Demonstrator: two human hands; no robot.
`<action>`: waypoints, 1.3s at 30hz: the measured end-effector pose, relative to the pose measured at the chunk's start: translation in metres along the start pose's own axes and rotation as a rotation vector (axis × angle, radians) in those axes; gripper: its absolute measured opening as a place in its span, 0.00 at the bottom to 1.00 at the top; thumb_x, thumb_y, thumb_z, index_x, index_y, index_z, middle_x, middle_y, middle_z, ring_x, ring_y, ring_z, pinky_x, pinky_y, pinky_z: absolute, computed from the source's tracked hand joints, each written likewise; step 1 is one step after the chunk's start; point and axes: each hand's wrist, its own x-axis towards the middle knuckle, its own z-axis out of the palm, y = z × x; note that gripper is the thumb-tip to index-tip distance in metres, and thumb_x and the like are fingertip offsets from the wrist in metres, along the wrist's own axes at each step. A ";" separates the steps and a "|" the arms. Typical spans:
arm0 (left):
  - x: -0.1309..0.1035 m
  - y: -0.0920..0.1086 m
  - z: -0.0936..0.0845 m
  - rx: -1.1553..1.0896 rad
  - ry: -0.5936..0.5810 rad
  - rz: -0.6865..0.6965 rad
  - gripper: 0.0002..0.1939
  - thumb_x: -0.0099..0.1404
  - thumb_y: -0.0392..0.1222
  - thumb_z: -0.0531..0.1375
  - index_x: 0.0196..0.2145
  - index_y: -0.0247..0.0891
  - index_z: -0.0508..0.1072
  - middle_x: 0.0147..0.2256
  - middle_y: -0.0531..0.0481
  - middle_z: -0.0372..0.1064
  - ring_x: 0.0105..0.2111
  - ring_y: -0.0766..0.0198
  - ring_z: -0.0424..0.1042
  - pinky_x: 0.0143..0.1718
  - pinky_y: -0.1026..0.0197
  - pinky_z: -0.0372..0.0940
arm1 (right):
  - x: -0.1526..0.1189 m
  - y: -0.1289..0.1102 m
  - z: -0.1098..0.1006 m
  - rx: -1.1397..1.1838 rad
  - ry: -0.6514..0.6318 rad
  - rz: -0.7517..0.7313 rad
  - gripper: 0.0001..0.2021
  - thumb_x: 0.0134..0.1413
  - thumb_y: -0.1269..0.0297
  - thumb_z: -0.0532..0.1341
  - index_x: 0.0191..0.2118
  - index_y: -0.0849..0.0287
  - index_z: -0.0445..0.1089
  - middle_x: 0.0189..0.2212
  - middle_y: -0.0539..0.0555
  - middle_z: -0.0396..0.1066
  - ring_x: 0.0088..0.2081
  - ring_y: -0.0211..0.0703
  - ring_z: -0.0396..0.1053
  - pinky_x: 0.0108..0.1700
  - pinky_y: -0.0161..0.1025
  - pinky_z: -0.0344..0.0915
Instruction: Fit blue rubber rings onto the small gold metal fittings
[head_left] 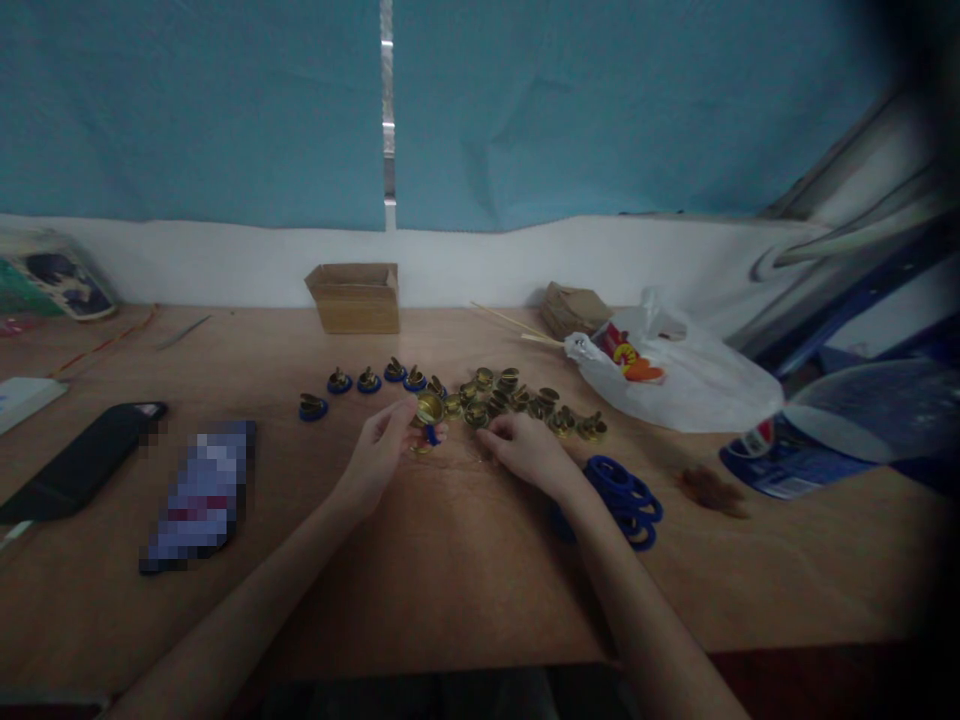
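Observation:
My left hand [384, 443] is closed on a shiny gold-coloured round metal cup [429, 408]; a bit of blue shows just below it at the fingertips. My right hand [525, 448] is at the near edge of a loose pile of similar gold-coloured metal pieces [496, 402], many with a tilted round lid. Its thumb and fingers are pinched together, and what they hold, if anything, is hidden. Left of the pile, several gold pieces seated in blue rings [368, 379] stand in a curved row. Loose blue rings [622, 495] lie heaped beside my right forearm.
An open cardboard box [356, 300] stands against the wall. To the right are a white plastic bag [690, 385], a crumpled brown packet [574, 308] and a clear-and-blue container [806, 435]. A black phone [82, 460] and a pixelated object [201, 495] lie left.

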 end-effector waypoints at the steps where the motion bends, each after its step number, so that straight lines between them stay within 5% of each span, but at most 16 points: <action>1: 0.000 0.000 0.000 0.006 -0.002 -0.001 0.20 0.63 0.57 0.56 0.33 0.35 0.74 0.30 0.45 0.76 0.34 0.59 0.75 0.34 0.61 0.67 | 0.000 0.000 0.000 0.008 -0.011 -0.002 0.15 0.55 0.64 0.57 0.19 0.58 0.68 0.18 0.51 0.70 0.23 0.39 0.65 0.28 0.35 0.56; 11: 0.001 -0.001 0.000 -0.007 -0.028 0.013 0.22 0.62 0.58 0.57 0.33 0.34 0.74 0.30 0.45 0.75 0.33 0.59 0.74 0.32 0.62 0.66 | -0.001 0.006 0.002 0.062 -0.130 -0.009 0.16 0.56 0.58 0.58 0.21 0.59 0.71 0.17 0.50 0.67 0.21 0.37 0.62 0.23 0.34 0.52; 39: 0.001 -0.002 -0.001 -0.002 -0.020 -0.007 0.22 0.62 0.57 0.57 0.34 0.33 0.75 0.31 0.45 0.76 0.33 0.58 0.75 0.32 0.62 0.66 | 0.000 0.003 0.002 -0.032 -0.016 -0.011 0.16 0.58 0.62 0.56 0.20 0.58 0.63 0.19 0.51 0.65 0.24 0.39 0.62 0.27 0.36 0.51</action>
